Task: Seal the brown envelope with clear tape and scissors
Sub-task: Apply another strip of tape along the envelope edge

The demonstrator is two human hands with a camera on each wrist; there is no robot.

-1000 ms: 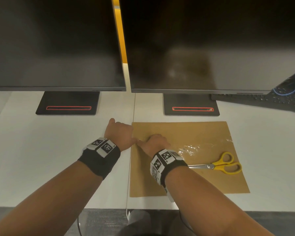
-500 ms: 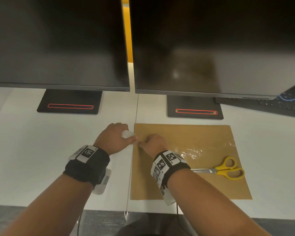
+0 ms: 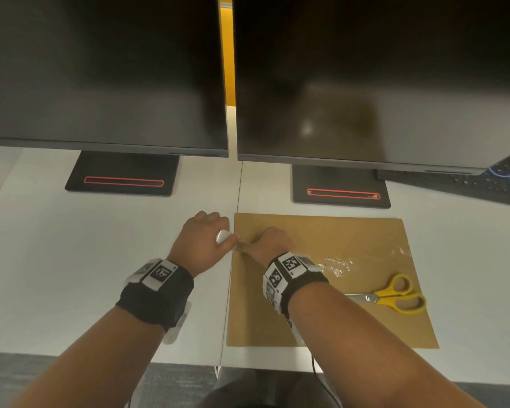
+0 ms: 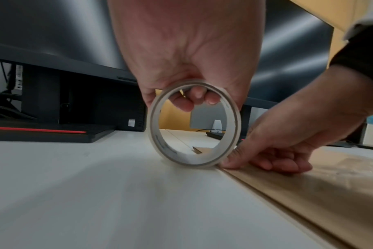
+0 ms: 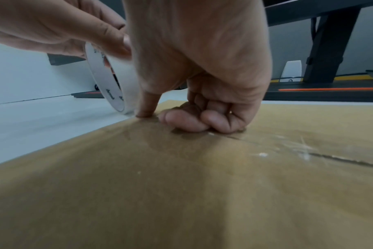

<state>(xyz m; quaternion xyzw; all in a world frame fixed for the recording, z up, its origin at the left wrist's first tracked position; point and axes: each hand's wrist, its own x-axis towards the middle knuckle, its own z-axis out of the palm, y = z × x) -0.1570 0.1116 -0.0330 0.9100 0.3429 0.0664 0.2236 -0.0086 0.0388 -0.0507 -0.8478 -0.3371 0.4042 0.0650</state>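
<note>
The brown envelope (image 3: 321, 313) lies flat on the white desk, with a crinkled strip of clear tape (image 3: 336, 265) across it. My left hand (image 3: 209, 240) grips the tape roll (image 4: 194, 159), fingers through its hole. The roll stands on edge on the desk, right at the envelope's left edge. My right hand (image 3: 265, 245) rests on the envelope beside the roll; its thumb (image 5: 147, 104) presses down at that edge and its other fingers are curled under. Yellow-handled scissors (image 3: 395, 295) lie on the envelope's right part, untouched.
Two dark monitors (image 3: 365, 83) hang over the back of the desk, their black stands (image 3: 121, 175) just beyond the envelope. A black keyboard (image 3: 483, 184) sits at the back right. The desk's front edge (image 3: 100, 353) runs under my forearms.
My left wrist has drawn back toward me and turned, so the white roll now shows at the envelope's left edge. The right hand stays pressed in place.
</note>
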